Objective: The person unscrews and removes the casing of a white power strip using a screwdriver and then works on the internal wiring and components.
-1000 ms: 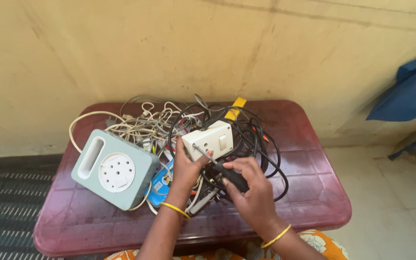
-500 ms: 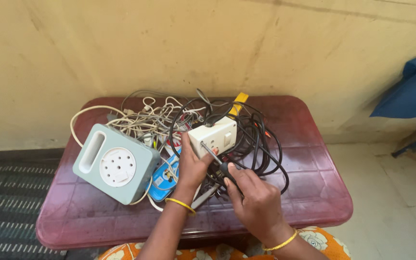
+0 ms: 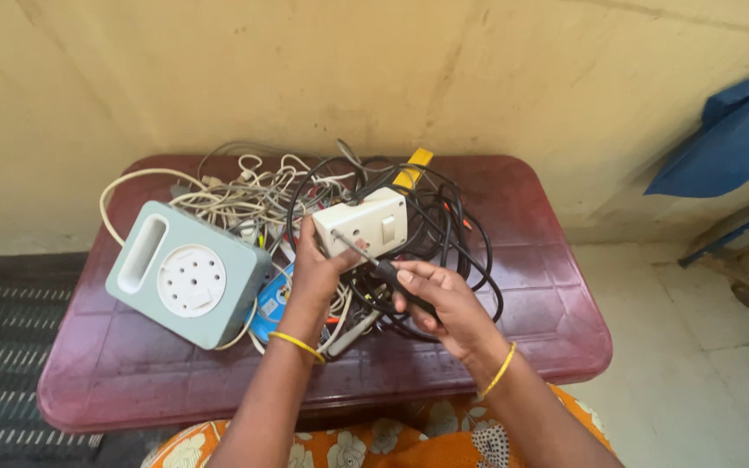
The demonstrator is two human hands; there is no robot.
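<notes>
The right hand (image 3: 444,303) is clamped on a screwdriver (image 3: 374,264) whose tip touches the face of the white switch box (image 3: 364,224). The left hand (image 3: 315,270) grips this box from below, above the table (image 3: 522,286). The box looks closed, so the unscrewing seems only started. Behind lie tangled cables (image 3: 444,217) and, to the left, a pale green extension box (image 3: 185,273).

A flat blue package (image 3: 270,303) with a round white patch is seen on the table, just left of the left hand's fingers (image 3: 309,260), partly hidden under the pale green reel box. No signs or screens are seen.
</notes>
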